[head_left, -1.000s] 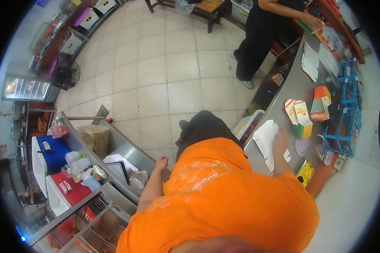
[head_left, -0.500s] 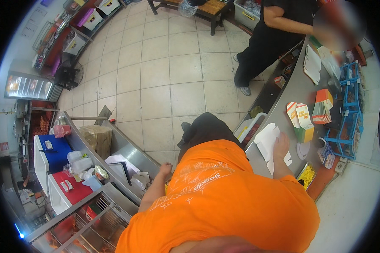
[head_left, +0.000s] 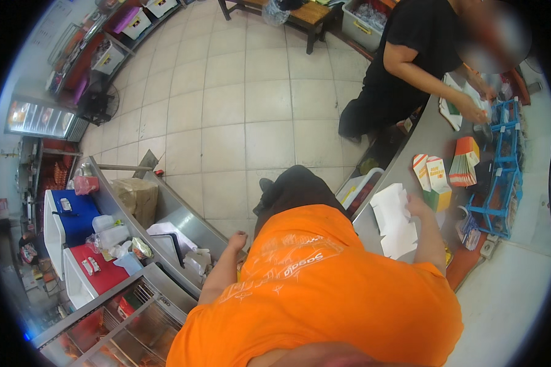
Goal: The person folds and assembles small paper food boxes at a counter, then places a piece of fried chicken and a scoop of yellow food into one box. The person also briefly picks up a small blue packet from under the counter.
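Note:
An unfolded white cardboard box (head_left: pixel 393 217) lies on the grey counter at my right, its panels and flaps spread. My right hand (head_left: pixel 418 208) is at the box's right edge, fingers bent against the cardboard. Beside the hand, toward the far side, stand red, white and yellow printed paper cartons (head_left: pixel 436 174). Farther along is a nested stack of similar cartons (head_left: pixel 465 162). My left hand (head_left: pixel 237 240) hangs at my left side with curled fingers, near the lower metal counter, and nothing shows in it.
A co-worker in black (head_left: pixel 419 55) leans over the counter's far end, both hands above white paper or board. Blue wire racks (head_left: pixel 502 183) line the wall. At left are a blue cooler (head_left: pixel 76 211), a red cooler (head_left: pixel 101 269), a cardboard carton (head_left: pixel 134 199) and a glass display case (head_left: pixel 122 330).
My right hand has moved from on top of the white box to its right edge, and the box lies more spread. The co-worker has leaned in and brought both hands over the counter.

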